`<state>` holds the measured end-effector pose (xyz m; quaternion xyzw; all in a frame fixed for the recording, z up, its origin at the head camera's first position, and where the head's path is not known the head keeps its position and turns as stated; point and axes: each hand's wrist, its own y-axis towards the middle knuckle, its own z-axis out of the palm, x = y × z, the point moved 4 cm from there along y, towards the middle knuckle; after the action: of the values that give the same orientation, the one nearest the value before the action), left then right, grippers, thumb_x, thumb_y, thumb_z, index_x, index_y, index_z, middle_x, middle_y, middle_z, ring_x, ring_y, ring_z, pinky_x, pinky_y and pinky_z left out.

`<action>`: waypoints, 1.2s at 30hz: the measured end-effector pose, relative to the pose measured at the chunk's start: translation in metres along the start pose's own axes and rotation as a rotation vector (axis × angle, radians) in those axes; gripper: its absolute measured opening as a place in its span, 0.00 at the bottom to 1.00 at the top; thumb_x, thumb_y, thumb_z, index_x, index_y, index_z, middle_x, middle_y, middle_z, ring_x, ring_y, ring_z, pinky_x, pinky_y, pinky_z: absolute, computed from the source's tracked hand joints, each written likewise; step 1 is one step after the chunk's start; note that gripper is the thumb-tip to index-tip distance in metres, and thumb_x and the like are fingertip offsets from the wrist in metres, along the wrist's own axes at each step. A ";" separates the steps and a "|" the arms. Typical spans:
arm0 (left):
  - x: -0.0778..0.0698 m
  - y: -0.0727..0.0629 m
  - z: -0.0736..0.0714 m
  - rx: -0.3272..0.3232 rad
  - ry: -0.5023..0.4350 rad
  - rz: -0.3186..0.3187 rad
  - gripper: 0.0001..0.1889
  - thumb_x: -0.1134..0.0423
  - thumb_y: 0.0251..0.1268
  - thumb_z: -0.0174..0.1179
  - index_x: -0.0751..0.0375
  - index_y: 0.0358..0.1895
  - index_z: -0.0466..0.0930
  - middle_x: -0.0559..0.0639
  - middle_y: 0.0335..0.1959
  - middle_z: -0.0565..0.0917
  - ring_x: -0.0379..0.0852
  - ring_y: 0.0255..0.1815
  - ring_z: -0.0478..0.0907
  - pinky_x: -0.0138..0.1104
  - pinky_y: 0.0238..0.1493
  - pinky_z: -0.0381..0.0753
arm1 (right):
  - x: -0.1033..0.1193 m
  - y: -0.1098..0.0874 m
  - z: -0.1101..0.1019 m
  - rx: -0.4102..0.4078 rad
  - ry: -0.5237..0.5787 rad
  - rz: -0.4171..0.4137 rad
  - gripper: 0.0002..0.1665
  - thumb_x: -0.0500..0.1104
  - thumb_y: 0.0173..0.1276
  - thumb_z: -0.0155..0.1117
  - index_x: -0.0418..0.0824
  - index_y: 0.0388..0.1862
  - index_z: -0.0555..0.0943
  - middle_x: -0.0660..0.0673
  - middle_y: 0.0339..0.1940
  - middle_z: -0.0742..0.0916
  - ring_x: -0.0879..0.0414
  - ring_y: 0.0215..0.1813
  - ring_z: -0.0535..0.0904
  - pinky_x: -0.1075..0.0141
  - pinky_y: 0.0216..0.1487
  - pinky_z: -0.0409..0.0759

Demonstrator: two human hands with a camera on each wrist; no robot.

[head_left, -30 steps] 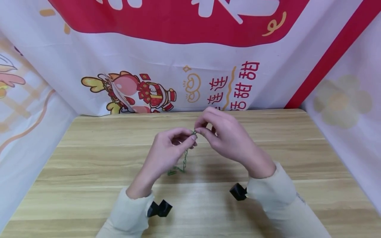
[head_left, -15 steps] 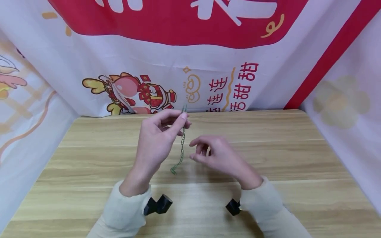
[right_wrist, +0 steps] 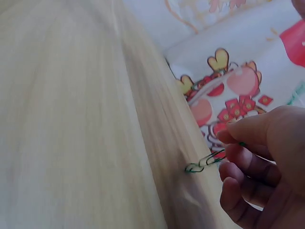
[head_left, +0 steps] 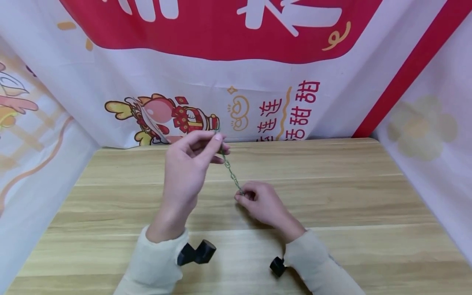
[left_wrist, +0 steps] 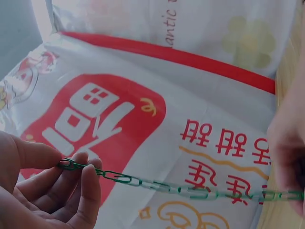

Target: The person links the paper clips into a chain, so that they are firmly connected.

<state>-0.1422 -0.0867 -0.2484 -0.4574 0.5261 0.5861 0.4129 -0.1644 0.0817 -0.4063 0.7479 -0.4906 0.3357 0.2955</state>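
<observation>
A chain of linked green paper clips (head_left: 232, 176) runs slantwise between my two hands in the head view. My left hand (head_left: 186, 166), the higher of the two, pinches its upper end between thumb and fingers. In the left wrist view the linked clips (left_wrist: 125, 179) stretch out from those fingertips, fairly straight and blurred toward the right. Lower and to the right, my right hand (head_left: 262, 204) pinches the chain near its other end, low over the table. A couple of clips (right_wrist: 202, 163) stick out past the right fingers in the right wrist view.
The wooden table (head_left: 350, 188) spreads out beneath both hands. A printed white and red cloth (head_left: 206, 69) hangs along its back edge, and more printed cloth (head_left: 424, 119) stands at the sides. Black wrist cameras (head_left: 203, 251) sit by both sleeves.
My hands were together at the chain; the right hand let go, moved down and now holds its lower part. The left hand rose and shifted left, drawing the chain out.
</observation>
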 end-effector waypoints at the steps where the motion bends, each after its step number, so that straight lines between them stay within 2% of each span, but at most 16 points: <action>1: 0.002 0.002 -0.004 -0.014 -0.017 -0.010 0.09 0.66 0.79 0.64 0.67 0.52 0.88 0.50 0.37 0.92 0.47 0.39 0.90 0.37 0.42 0.92 | -0.004 -0.001 -0.001 -0.009 0.005 0.017 0.04 0.43 0.74 0.74 0.48 0.37 0.91 0.54 0.29 0.86 0.61 0.30 0.77 0.70 0.33 0.77; 3: 0.006 0.006 -0.011 -0.041 -0.032 -0.031 0.09 0.65 0.79 0.65 0.67 0.52 0.88 0.48 0.35 0.92 0.46 0.39 0.91 0.36 0.43 0.92 | -0.009 -0.003 -0.005 -0.018 0.018 0.038 0.03 0.44 0.73 0.75 0.49 0.37 0.92 0.54 0.30 0.87 0.60 0.31 0.77 0.69 0.33 0.78; 7: 0.017 0.011 -0.023 -0.094 -0.044 -0.078 0.12 0.61 0.80 0.65 0.66 0.54 0.87 0.44 0.34 0.92 0.45 0.39 0.91 0.35 0.45 0.92 | -0.018 -0.006 -0.013 -0.026 0.001 0.024 0.02 0.45 0.71 0.77 0.49 0.37 0.92 0.54 0.32 0.87 0.59 0.33 0.79 0.69 0.35 0.79; 12: 0.030 0.009 -0.036 -0.137 -0.052 -0.134 0.13 0.59 0.81 0.63 0.65 0.55 0.86 0.45 0.36 0.93 0.45 0.42 0.92 0.34 0.47 0.92 | -0.027 -0.012 -0.025 -0.015 -0.019 0.001 0.07 0.48 0.70 0.79 0.49 0.35 0.90 0.53 0.36 0.86 0.58 0.38 0.80 0.68 0.39 0.81; 18: 0.050 0.001 -0.052 -0.181 -0.067 -0.178 0.14 0.57 0.81 0.63 0.65 0.55 0.86 0.46 0.38 0.93 0.46 0.44 0.92 0.34 0.48 0.92 | -0.037 -0.022 -0.038 0.110 0.085 0.129 0.18 0.56 0.75 0.74 0.46 0.32 0.86 0.46 0.30 0.88 0.52 0.30 0.83 0.64 0.30 0.83; 20: 0.056 -0.002 -0.055 -0.200 -0.075 -0.176 0.15 0.57 0.81 0.63 0.66 0.55 0.86 0.47 0.38 0.93 0.46 0.44 0.92 0.34 0.48 0.92 | -0.040 -0.025 -0.044 0.123 0.096 0.161 0.20 0.58 0.75 0.73 0.44 0.32 0.86 0.44 0.28 0.88 0.50 0.28 0.82 0.63 0.28 0.83; 25: 0.070 -0.007 -0.061 -0.239 -0.089 -0.178 0.12 0.58 0.82 0.63 0.64 0.54 0.87 0.47 0.38 0.93 0.45 0.43 0.92 0.34 0.48 0.92 | -0.045 -0.032 -0.058 0.130 0.093 0.183 0.22 0.59 0.76 0.72 0.43 0.32 0.86 0.44 0.30 0.86 0.54 0.29 0.77 0.66 0.28 0.77; 31: 0.080 -0.012 -0.065 -0.257 -0.089 -0.206 0.13 0.58 0.82 0.62 0.64 0.54 0.86 0.44 0.38 0.93 0.45 0.45 0.92 0.34 0.48 0.92 | -0.050 -0.037 -0.069 0.161 0.126 0.264 0.21 0.60 0.80 0.66 0.44 0.38 0.87 0.46 0.26 0.83 0.55 0.29 0.74 0.66 0.30 0.75; 36: 0.086 -0.013 -0.067 -0.268 -0.096 -0.203 0.13 0.59 0.82 0.62 0.66 0.55 0.86 0.41 0.39 0.94 0.48 0.48 0.92 0.34 0.49 0.92 | -0.048 -0.039 -0.079 0.120 0.166 0.306 0.17 0.54 0.84 0.62 0.44 0.54 0.89 0.45 0.32 0.85 0.53 0.32 0.77 0.66 0.29 0.76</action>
<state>-0.1435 -0.1513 -0.3368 -0.5307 0.3740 0.6274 0.4299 -0.1593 0.1822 -0.4014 0.6505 -0.5518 0.4659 0.2351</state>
